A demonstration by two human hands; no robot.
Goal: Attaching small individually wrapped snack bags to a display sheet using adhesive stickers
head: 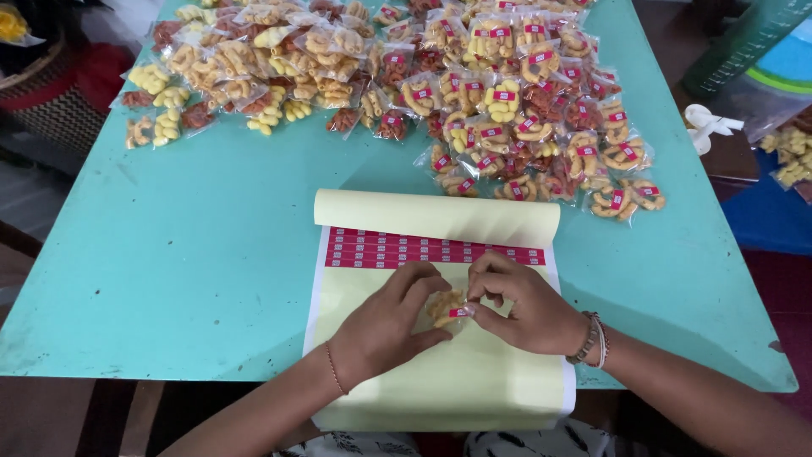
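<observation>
Head view: both hands' grip [448, 306] pinches snack packet [446, 308].

Both forearms come in bare, no sleeves anywhere along them. There's a thin reddish thread band round the wrist of the left hand [382, 326], and by the right hand [524, 303] a beaded bracelet stacked with a slim pink-and-white one. Down at the bottom edge, a scrap of white clothing with a dark leafy print.

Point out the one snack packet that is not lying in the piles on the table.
It is the small snack packet held between the left hand and right hand, over the yellow sticker sheet; all others lie on the green table.
</observation>
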